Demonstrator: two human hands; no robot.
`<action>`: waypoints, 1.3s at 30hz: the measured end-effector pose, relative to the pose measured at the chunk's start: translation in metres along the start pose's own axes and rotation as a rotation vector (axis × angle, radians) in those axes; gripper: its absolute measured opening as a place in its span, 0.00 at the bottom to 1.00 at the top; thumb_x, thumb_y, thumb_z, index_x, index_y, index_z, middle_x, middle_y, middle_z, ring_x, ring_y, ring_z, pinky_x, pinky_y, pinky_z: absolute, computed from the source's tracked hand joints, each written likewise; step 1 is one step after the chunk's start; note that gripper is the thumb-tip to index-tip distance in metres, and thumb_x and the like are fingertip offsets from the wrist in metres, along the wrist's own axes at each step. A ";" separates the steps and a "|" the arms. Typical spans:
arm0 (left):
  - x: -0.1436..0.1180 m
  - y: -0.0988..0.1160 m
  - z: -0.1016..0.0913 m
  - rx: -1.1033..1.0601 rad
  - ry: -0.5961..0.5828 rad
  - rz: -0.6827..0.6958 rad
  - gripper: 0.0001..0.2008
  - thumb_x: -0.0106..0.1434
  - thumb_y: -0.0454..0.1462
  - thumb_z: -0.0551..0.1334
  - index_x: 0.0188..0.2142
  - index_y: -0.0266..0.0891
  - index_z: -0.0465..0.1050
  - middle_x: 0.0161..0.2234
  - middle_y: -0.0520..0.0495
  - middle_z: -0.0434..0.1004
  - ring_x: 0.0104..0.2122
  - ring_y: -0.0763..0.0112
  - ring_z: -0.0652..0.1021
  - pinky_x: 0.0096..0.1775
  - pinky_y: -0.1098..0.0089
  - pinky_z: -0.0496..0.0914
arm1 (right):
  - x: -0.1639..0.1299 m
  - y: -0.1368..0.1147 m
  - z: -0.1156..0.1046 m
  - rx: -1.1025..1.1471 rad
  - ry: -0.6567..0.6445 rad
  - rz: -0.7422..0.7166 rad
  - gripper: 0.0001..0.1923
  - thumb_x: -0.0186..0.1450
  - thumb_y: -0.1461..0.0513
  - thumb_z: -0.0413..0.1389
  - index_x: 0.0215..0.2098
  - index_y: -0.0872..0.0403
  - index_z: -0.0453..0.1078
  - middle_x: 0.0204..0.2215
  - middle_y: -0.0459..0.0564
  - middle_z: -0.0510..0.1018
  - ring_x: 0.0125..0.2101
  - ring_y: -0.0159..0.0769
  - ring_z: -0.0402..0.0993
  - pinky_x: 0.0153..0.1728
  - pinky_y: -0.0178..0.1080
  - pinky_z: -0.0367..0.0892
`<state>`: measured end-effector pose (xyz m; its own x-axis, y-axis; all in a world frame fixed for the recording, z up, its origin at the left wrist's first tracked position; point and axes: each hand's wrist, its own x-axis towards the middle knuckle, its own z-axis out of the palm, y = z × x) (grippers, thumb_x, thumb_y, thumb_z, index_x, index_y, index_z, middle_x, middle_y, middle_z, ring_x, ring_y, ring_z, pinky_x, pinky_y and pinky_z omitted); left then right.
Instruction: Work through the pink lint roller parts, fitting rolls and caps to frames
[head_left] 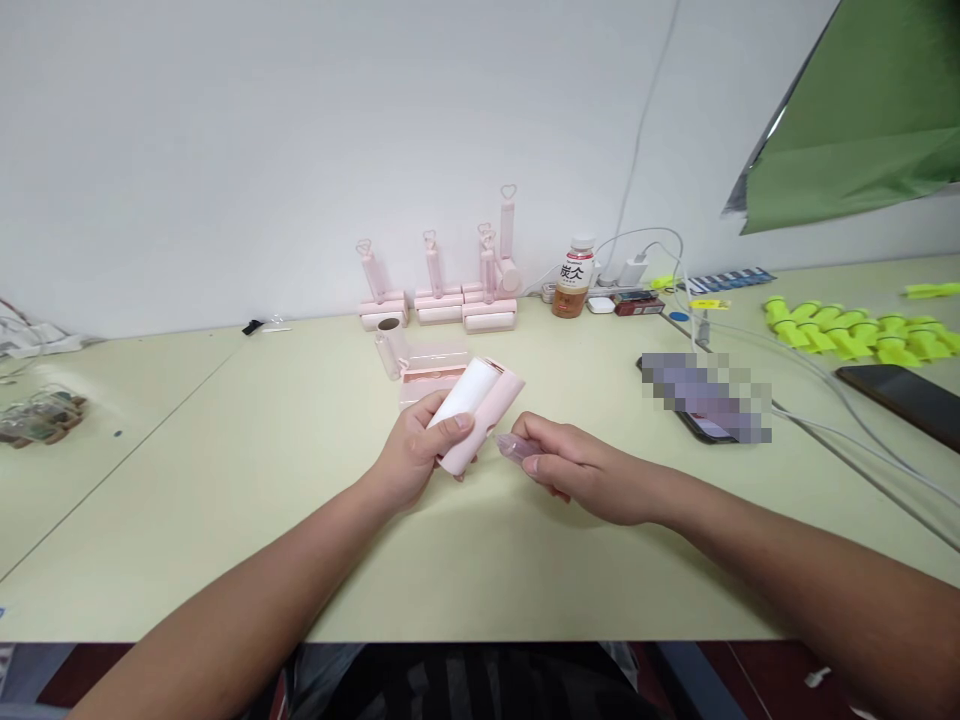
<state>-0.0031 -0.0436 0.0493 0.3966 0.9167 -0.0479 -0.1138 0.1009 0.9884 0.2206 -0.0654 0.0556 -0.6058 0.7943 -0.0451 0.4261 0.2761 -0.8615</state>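
My left hand [411,452] is wrapped round a lint roller head: a white roll [463,398] lying alongside a curved pink cover [496,405], tilted up to the right. Just right of its lower end, my right hand [589,465] pinches a translucent pinkish piece [516,448], which looks like the roller's handle; the fingers hide most of it. Whether that piece touches the pink cover I cannot tell. Behind my left hand lie an open pink case [431,378] and a clear pinkish tube with a dark round opening [389,350].
Several pink lint rollers with heart-topped handles [490,318] stand along the wall. Beside them are a drink bottle [573,280], a small box [638,304] and white cables [847,395]. At right lie phones [904,400] and bright yellow pieces [855,332]; a green sheet [855,130] hangs above.
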 end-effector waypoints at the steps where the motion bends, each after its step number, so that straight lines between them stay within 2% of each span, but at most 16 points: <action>1: 0.000 0.000 0.000 0.003 0.004 0.001 0.24 0.55 0.48 0.68 0.45 0.36 0.68 0.31 0.48 0.73 0.24 0.71 0.74 0.21 0.72 0.69 | 0.000 0.000 0.000 -0.023 0.007 -0.008 0.08 0.70 0.57 0.47 0.34 0.51 0.57 0.25 0.42 0.65 0.25 0.32 0.59 0.26 0.35 0.56; 5: 0.001 -0.001 -0.002 0.012 0.022 0.004 0.25 0.55 0.48 0.68 0.46 0.36 0.69 0.29 0.50 0.72 0.23 0.71 0.74 0.21 0.72 0.69 | 0.002 0.002 0.002 -0.084 0.064 -0.014 0.10 0.70 0.55 0.48 0.35 0.52 0.59 0.26 0.43 0.66 0.26 0.32 0.61 0.26 0.35 0.57; 9: 0.002 -0.003 -0.002 0.019 0.047 0.004 0.25 0.54 0.48 0.69 0.46 0.36 0.69 0.28 0.51 0.71 0.23 0.71 0.73 0.21 0.72 0.68 | 0.002 0.004 0.003 -0.070 0.068 0.012 0.11 0.71 0.55 0.48 0.35 0.52 0.61 0.25 0.43 0.69 0.24 0.32 0.64 0.26 0.35 0.58; 15: 0.001 -0.003 -0.002 0.032 0.054 0.010 0.26 0.54 0.48 0.69 0.47 0.36 0.69 0.30 0.49 0.72 0.24 0.71 0.73 0.21 0.72 0.68 | 0.001 0.005 0.004 0.056 0.037 0.074 0.12 0.71 0.54 0.47 0.35 0.53 0.61 0.23 0.42 0.69 0.22 0.31 0.68 0.25 0.35 0.64; 18: 0.001 -0.002 -0.002 0.031 0.057 0.013 0.26 0.54 0.48 0.69 0.47 0.36 0.68 0.32 0.48 0.72 0.24 0.71 0.73 0.21 0.72 0.68 | 0.002 0.004 0.005 0.120 0.026 0.084 0.17 0.72 0.51 0.46 0.33 0.54 0.64 0.24 0.44 0.70 0.22 0.30 0.70 0.24 0.34 0.65; 21: 0.002 -0.003 -0.003 0.038 0.052 0.020 0.25 0.54 0.48 0.68 0.46 0.36 0.69 0.31 0.48 0.72 0.24 0.71 0.73 0.21 0.72 0.67 | 0.002 0.002 0.004 0.143 0.008 0.098 0.23 0.71 0.46 0.45 0.32 0.55 0.67 0.21 0.44 0.69 0.21 0.30 0.69 0.22 0.33 0.64; 25: 0.002 -0.004 -0.004 0.056 0.062 0.028 0.26 0.55 0.48 0.69 0.48 0.36 0.69 0.30 0.49 0.71 0.24 0.71 0.72 0.21 0.72 0.67 | 0.001 0.001 0.005 0.148 0.011 0.102 0.26 0.71 0.44 0.44 0.32 0.55 0.69 0.19 0.43 0.68 0.19 0.29 0.67 0.19 0.31 0.64; 34: 0.001 -0.005 -0.005 0.239 0.111 0.078 0.24 0.57 0.49 0.67 0.48 0.37 0.71 0.35 0.47 0.75 0.28 0.70 0.74 0.27 0.71 0.67 | 0.000 0.004 0.006 0.111 0.027 0.180 0.24 0.72 0.46 0.42 0.34 0.54 0.68 0.16 0.42 0.67 0.15 0.28 0.63 0.13 0.29 0.60; 39: -0.001 -0.002 -0.001 0.323 0.118 0.081 0.25 0.57 0.49 0.67 0.50 0.38 0.70 0.35 0.48 0.75 0.27 0.71 0.74 0.25 0.73 0.67 | 0.002 0.002 0.007 0.116 0.043 0.129 0.22 0.73 0.50 0.42 0.32 0.55 0.67 0.16 0.41 0.66 0.14 0.25 0.62 0.13 0.27 0.59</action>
<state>-0.0039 -0.0446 0.0470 0.2875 0.9571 0.0349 0.1606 -0.0841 0.9834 0.2153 -0.0667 0.0501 -0.5212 0.8420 -0.1396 0.4163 0.1080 -0.9028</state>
